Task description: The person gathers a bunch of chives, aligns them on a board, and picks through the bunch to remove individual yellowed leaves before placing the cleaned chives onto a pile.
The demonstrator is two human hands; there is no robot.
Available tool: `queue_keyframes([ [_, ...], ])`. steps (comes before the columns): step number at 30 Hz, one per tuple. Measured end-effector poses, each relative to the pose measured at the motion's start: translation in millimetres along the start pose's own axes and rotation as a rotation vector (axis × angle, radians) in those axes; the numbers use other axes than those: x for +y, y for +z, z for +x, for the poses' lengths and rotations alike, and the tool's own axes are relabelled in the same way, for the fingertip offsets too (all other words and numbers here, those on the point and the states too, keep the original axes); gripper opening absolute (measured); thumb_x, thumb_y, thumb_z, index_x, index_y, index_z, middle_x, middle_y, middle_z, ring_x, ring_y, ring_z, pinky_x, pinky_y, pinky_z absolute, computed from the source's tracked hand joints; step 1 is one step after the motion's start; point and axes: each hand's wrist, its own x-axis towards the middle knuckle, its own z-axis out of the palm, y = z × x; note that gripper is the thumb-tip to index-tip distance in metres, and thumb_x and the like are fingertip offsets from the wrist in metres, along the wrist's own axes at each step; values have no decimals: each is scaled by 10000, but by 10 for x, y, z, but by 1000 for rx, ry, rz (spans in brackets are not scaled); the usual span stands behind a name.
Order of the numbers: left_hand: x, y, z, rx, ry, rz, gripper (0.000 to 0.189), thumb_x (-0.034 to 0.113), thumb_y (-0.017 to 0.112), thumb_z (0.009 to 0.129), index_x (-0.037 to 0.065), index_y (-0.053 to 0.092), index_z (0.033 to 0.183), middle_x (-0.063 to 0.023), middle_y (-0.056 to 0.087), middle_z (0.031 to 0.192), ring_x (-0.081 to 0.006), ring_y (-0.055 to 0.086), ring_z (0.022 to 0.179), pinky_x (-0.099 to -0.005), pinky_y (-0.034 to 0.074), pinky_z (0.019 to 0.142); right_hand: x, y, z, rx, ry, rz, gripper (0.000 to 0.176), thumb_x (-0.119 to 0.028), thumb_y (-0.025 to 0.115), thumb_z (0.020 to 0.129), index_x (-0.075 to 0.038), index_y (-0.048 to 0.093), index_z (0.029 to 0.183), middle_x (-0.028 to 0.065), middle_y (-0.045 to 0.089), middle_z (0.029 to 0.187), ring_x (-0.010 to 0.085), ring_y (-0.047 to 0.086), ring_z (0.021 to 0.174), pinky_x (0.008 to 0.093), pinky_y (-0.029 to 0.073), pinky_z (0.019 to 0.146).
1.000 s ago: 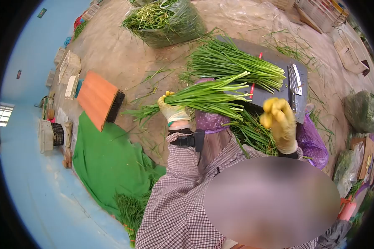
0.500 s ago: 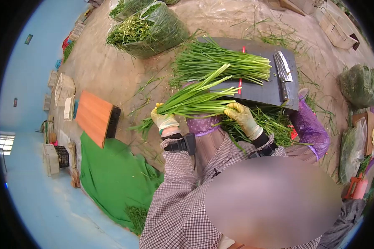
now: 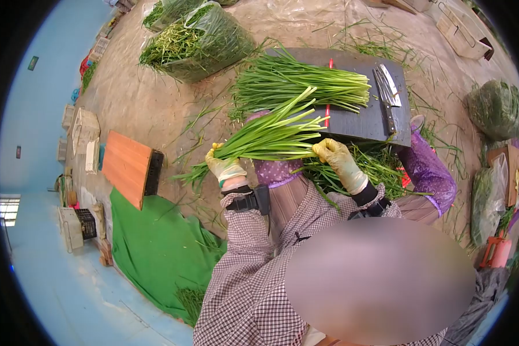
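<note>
My gloved left hand (image 3: pixel 225 166) is closed round the leafy part of a bunch of garlic chives (image 3: pixel 265 134), whose pale stem ends fan out to the right. At those stem ends, my gloved right hand (image 3: pixel 343 164) pinches the lower stalks between thumb and fingers. Beyond the bunch, a larger pile of garlic chives (image 3: pixel 305 83) lies on a dark board (image 3: pixel 352 126), across a red strip (image 3: pixel 327 118). Two knives, including a black-handled knife (image 3: pixel 388 118), rest at the board's right side. Loose garlic chives (image 3: pixel 380 167) lie below the board, partly hidden by my right hand.
A clear bag of greens (image 3: pixel 213 49) stands at the far left, and another bagged bundle (image 3: pixel 497 109) at the right. An orange-brown board (image 3: pixel 126 167) leans over a black crate left of me. Green cloth (image 3: pixel 155 248) covers the floor nearby. Chive scraps litter the floor.
The view has shifted slightly. My right hand has moved a little rightward along the stem ends, its fingers more tightly bunched. My left hand keeps its hold on the garlic chives.
</note>
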Motion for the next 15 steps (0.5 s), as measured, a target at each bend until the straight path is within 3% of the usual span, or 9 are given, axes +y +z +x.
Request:
queue_keyframes([
  [2, 1, -10, 7, -15, 10, 1, 189, 176, 574, 891, 20, 631, 982, -79, 657, 904, -228, 630, 826, -383, 540, 820, 124, -23, 72, -52, 33, 21, 174, -225, 645, 990, -62, 650, 929, -37, 578, 820, 64, 534, 774, 230, 467, 781],
  [8, 16, -74, 108, 23, 31, 35, 199, 203, 557, 913, 35, 635, 985, -75, 663, 925, -228, 633, 850, -394, 538, 829, -123, 267, -175, -79, 181, 699, 109, -156, 642, 990, -61, 627, 1042, 10, 627, 888, 126, 602, 794, 295, 517, 794],
  [12, -10, 32, 33, 67, 36, 51, 204, 216, 549, 922, 42, 636, 986, -73, 665, 931, -230, 635, 856, -403, 535, 837, 248, 329, -133, -86, 52, 913, 115, -101, 624, 988, -48, 613, 1090, 47, 638, 968, 126, 605, 816, 312, 520, 787],
  [15, -27, 22, -1, 42, 47, 81, 202, 217, 552, 923, 44, 636, 986, -73, 665, 930, -230, 636, 855, -401, 535, 838, 398, 354, -90, -68, -9, 979, 225, -106, 625, 989, -34, 587, 1199, 39, 627, 959, 113, 576, 787, 299, 505, 755],
])
